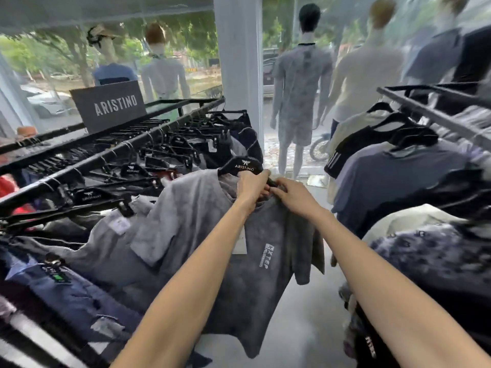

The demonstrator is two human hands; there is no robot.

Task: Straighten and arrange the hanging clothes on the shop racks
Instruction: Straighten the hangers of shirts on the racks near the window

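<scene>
A dark grey washed t-shirt [268, 264] with a small white chest print hangs in the aisle from a black hanger [240, 166] marked ARISTINO. My left hand [251, 185] grips the shirt's collar just under the hanger. My right hand [295, 195] pinches the collar beside it, fingertips touching the left hand. A white price tag [240, 244] dangles below my left wrist. The black rack [106, 155] on the left carries several hangers with folded and hanging clothes.
A second black rack [430, 107] on the right holds dark, blue and cream tops that crowd the aisle. An ARISTINO sign [109, 106] stands on the left rack. Mannequins [300, 83] stand at the window ahead beside a white pillar [239, 62]. Grey floor shows between the racks.
</scene>
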